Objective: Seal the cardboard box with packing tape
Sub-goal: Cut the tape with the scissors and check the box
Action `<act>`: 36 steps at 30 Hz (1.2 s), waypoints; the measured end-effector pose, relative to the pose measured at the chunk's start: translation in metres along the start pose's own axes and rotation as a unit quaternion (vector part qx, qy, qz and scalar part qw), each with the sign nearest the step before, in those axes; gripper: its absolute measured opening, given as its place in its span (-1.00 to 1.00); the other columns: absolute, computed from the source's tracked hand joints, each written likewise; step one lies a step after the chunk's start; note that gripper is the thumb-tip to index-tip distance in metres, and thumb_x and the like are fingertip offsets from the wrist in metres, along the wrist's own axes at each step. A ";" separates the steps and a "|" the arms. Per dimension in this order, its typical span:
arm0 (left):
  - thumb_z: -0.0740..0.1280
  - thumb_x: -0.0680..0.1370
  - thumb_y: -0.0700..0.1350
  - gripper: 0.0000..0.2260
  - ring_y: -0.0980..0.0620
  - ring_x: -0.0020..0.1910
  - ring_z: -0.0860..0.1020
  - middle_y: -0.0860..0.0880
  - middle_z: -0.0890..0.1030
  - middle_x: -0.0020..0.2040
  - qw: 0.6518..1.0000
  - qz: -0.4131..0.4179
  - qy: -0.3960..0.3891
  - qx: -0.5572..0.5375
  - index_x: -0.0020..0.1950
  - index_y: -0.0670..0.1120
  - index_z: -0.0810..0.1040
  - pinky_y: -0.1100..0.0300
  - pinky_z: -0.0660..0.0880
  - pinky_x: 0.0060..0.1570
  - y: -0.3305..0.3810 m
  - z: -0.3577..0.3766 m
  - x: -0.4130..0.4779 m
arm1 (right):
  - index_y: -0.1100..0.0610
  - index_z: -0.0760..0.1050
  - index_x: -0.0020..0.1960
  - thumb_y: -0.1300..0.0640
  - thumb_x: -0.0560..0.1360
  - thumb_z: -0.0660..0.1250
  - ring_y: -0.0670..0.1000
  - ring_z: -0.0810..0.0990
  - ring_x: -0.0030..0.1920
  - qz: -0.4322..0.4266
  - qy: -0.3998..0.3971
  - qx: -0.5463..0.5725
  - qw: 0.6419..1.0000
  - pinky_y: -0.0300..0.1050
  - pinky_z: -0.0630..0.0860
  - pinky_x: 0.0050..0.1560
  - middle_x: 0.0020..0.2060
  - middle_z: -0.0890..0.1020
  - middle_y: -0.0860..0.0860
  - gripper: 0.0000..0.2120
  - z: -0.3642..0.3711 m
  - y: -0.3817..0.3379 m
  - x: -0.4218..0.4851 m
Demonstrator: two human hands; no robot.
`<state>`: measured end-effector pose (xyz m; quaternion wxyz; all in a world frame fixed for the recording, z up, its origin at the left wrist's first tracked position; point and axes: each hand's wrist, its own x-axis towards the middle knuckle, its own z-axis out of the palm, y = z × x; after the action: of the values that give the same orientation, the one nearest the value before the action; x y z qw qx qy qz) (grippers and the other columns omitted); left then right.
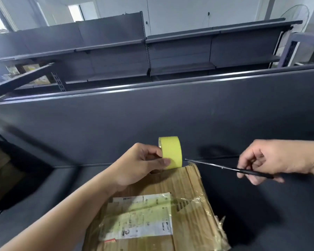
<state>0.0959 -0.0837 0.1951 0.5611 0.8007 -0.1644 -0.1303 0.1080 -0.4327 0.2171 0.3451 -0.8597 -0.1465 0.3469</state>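
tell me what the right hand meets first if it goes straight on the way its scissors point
Probably the yellow tape roll the left hand holds; the scissors tip is nearly there.

— What sort of place is this?
— A shop stockroom or warehouse, I'd say. Rows of dark metal gondola shelving (179,51), with slotted uprights (58,81).
— Anything else?
— Boxes (31,67) behind the shelves on the left, a pedestal fan (295,19) in the corner, and plain white walls (188,11).
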 end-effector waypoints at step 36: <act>0.50 0.44 -0.05 -0.72 -0.07 -0.02 0.52 -0.14 0.61 0.02 0.974 -0.163 -0.023 -0.158 0.03 -0.13 0.51 -0.02 0.37 0.06 -0.006 -0.002 0.020 | 0.16 0.72 -0.06 -0.39 -0.03 0.62 -0.13 0.61 -0.22 0.004 -0.139 -0.154 0.978 -0.01 0.36 -0.06 -0.28 0.70 -0.04 -0.23 -0.050 -0.033 0.082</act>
<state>0.1156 -0.0885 0.1899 0.6481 0.7145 -0.0217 -0.2628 0.2009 -0.3932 0.2255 0.1841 -0.8465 -0.2414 0.4373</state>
